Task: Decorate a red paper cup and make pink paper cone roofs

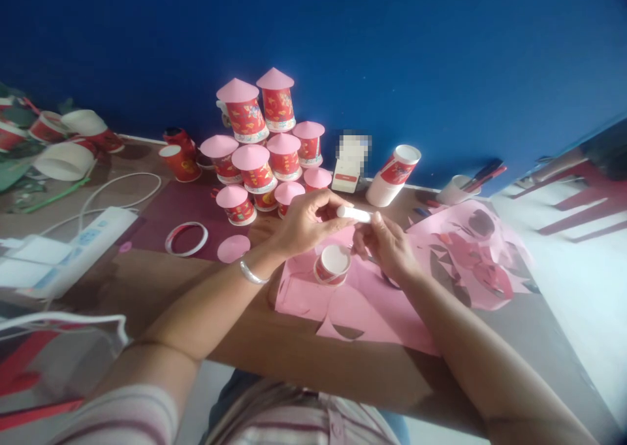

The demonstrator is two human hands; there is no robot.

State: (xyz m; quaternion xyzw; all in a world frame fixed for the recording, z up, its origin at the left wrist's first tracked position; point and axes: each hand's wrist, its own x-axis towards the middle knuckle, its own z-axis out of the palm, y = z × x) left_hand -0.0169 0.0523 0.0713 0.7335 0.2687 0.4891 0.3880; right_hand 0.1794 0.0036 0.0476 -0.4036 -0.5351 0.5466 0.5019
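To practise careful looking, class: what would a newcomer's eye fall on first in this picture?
First, the pile of red paper cups with pink cone lids, stacked at the back of the table against the blue wall. Next, the left hand and right hand at the centre, together holding a white stick just above an open red cup that stands on pink paper.

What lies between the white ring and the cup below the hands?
A pink paper disc, then the left wrist with a bracelet, in the head view.
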